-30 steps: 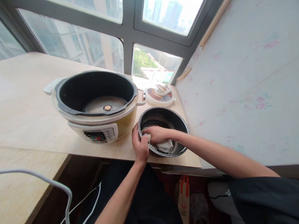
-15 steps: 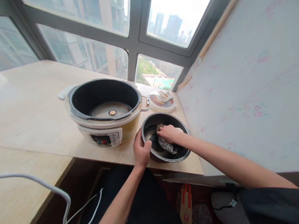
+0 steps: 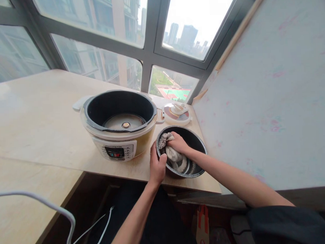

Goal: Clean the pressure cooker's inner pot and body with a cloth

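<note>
A black inner pot [image 3: 197,142] stands on the wooden counter near its front right corner. My left hand [image 3: 156,165] grips the pot's left rim, fingers wrapped over the edge. My right hand [image 3: 178,144] is inside the pot, closed on a whitish-grey cloth [image 3: 175,158] that it presses against the inner wall at the left. To the left stands a cream electric cooker [image 3: 120,126], open and without its inner pot, its heating plate showing.
The cooker's lid [image 3: 177,113] lies behind the pot near the window. A papered wall [image 3: 270,97] rises right of the pot. The counter [image 3: 37,119] stretches left. A white cable [image 3: 48,208] hangs at lower left; a bag [image 3: 202,227] sits under the counter.
My right hand and the cloth have moved from the pot's near side round to its back left wall. My left hand has stayed on the rim. The view has tilted up a little.
</note>
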`<state>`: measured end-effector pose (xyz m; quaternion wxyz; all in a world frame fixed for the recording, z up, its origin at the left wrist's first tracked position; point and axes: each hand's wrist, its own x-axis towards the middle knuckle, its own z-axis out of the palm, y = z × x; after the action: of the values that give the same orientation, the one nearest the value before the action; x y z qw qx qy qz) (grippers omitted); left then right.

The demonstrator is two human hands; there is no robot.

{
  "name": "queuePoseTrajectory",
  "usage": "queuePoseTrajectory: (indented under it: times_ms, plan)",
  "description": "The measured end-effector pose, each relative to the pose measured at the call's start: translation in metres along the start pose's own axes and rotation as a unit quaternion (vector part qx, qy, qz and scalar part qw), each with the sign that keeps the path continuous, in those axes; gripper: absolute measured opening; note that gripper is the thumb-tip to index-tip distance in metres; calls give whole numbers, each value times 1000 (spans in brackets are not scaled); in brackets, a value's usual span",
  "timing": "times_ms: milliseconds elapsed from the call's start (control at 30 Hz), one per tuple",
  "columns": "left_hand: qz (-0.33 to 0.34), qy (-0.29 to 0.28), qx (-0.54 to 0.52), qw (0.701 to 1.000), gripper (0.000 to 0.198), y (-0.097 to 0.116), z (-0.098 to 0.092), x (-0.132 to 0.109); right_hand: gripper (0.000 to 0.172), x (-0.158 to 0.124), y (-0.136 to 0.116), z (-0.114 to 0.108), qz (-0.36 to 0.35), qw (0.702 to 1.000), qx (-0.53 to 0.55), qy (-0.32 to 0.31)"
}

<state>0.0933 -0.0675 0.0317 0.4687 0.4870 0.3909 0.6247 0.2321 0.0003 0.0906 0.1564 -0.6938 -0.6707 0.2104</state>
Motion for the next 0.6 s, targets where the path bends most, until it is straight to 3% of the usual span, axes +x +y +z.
queuePoseTrajectory:
  times_ms: [100, 200, 267, 367, 467, 600]
  plan:
    - [-9, -9, 6, 1000, 60, 1, -1, 0, 30, -5, -5, 4, 24, 990, 135, 32]
    - [-15, -12, 6, 1000, 59, 1, -2, -1, 35, -10, -12, -5, 29, 943, 322, 85]
    - [-14, -9, 6, 1000, 59, 2, -2, 0, 36, -10, -14, -17, 17, 925, 359, 126]
    - [-16, 2, 10, 1000, 58, 7, -2, 1, 40, -2, -8, -38, -35, 932, 293, 212]
    - [-21, 7, 15, 1000, 55, 15, 0, 3, 45, 9, 7, -59, -95, 942, 161, 279]
    - [-19, 31, 28, 999, 51, 25, 4, 5, 47, 9, 26, -87, -115, 955, -39, 270]
